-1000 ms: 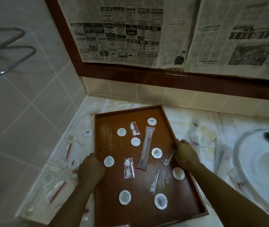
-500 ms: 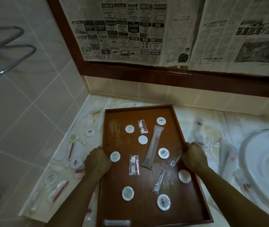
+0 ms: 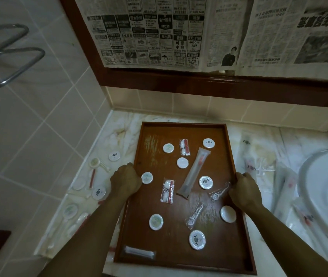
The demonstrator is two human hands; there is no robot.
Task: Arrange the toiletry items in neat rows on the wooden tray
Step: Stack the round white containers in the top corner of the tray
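on the marble counter [image 3: 119, 124]: wooden tray [image 3: 181, 124], toiletries scattered; left hand [image 3: 126, 181] and right hand [image 3: 244, 189] fingers curled gripping its side rims.

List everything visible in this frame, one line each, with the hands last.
wooden tray: 1, red-brown, on counter
round packets: 8, white, scattered on tray
long sleeve: 1, clear, tray centre
small sachets: several, clear, scattered on tray
loose toiletries: several, white, on counter left and right of tray
sink: 1, white, right
newspaper: sheets, on wall
left hand: grips tray's left rim
right hand: grips tray's right rim
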